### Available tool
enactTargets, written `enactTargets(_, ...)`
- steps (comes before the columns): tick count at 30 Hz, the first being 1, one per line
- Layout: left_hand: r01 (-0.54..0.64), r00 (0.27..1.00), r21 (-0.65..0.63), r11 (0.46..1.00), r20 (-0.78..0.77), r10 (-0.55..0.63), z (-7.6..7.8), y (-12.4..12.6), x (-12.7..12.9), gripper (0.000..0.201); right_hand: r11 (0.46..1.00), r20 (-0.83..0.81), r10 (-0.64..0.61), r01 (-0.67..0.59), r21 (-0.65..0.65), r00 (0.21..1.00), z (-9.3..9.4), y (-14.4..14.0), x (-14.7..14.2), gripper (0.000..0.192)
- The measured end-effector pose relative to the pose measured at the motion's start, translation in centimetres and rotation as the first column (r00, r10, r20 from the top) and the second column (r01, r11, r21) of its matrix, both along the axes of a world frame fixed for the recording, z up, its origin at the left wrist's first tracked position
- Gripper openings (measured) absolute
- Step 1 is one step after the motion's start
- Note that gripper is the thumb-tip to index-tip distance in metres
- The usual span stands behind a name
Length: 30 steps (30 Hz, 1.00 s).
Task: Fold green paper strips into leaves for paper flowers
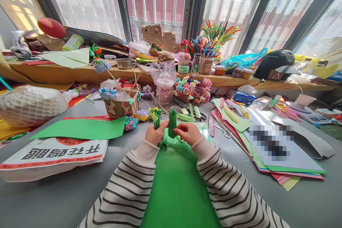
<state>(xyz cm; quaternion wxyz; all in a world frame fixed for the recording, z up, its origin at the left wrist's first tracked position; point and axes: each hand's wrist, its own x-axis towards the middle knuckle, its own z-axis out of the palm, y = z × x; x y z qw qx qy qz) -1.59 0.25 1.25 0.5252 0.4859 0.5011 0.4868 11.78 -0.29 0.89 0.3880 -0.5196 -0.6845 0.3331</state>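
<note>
My left hand [155, 133] is closed around a bundle of folded green paper [156, 123], with paler green folds at its top. Between the fingers of my right hand [188, 133] is a dark green folded paper piece [172, 123], upright and hollow at the top. The left thumb reaches close to this piece; whether it touches cannot be made out. Below both hands lies a glossy green mat [181, 185]. More green paper pieces rest on the mat just under my fingers, partly hidden.
Light green strips [186, 117] and scissors [224, 131] lie beyond my right hand. A paper-flower basket [120, 108] stands left, near a green sheet [82, 129]. A lidded cup [165, 91] stands ahead. Stacked paper [296, 165] lies right. A cluttered ledge [149, 77] runs behind.
</note>
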Motion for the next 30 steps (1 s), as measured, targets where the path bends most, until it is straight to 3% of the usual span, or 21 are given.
enactTargets(9, -0.109, 0.994, 0.031, 0.994, 0.008, 0.108, -0.8, 0.3, 0.0, 0.038, 0.998, 0.006, -0.013, 0.012, 0.061, 1.0, 0.3, 0.1, 0.2, 0.03)
enactTargets(13, -0.052, 0.998, 0.039, 0.998, 0.035, 0.051, -0.8, 0.2, 0.1, 0.04, 0.99, -0.141, -0.096, 0.109, 0.086, 0.985, 0.2, 0.3, 0.3, 0.028)
enactTargets(19, -0.049, 0.999, 0.037, 0.998, 0.0, 0.049, -0.4, -0.1, 0.2, 0.037, 0.999, -0.341, -0.032, 0.033, -0.001, 0.94, 0.2, 0.2, 0.0, 0.03)
enactTargets(26, -0.036, 0.999, 0.029, 0.999, 0.019, 0.036, 0.1, -0.5, 0.5, 0.036, 0.997, -0.345, -0.082, 0.081, -0.018, 0.935, 0.4, 0.1, -0.2, 0.03)
enactTargets(30, 0.047, 0.999, -0.013, 0.999, 0.002, -0.047, 0.1, -0.4, 0.5, 0.037, 0.994, -0.352, -0.081, 0.1, 0.036, 0.932, 0.4, 0.2, 0.0, 0.028)
